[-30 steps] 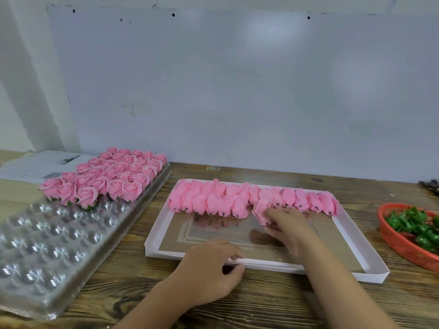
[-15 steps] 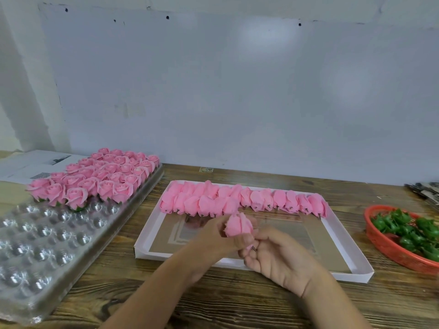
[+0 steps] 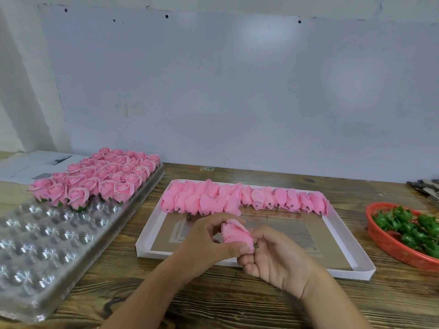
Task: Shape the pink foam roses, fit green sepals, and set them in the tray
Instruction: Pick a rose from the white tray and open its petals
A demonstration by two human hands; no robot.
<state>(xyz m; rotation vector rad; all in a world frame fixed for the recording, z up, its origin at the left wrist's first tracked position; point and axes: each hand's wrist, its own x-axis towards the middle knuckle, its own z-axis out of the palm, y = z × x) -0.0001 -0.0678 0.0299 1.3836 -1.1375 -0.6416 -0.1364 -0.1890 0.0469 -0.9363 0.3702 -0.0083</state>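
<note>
Two bare hands work a pink foam rose point(image 3: 236, 235) above the near edge of a shallow white box point(image 3: 337, 273) on a wooden table point(image 3: 213, 302): the left hand point(image 3: 211, 243) pinches its petals, the right hand point(image 3: 276, 257) curls around its base. Behind, unshaped buds point(image 3: 242, 198) line the box's far side. Left, finished roses point(image 3: 99, 176) fill the far end of a clear plastic tray point(image 3: 42, 245); right, green sepals point(image 3: 408, 226) sit in a red basket point(image 3: 389, 248).
</note>
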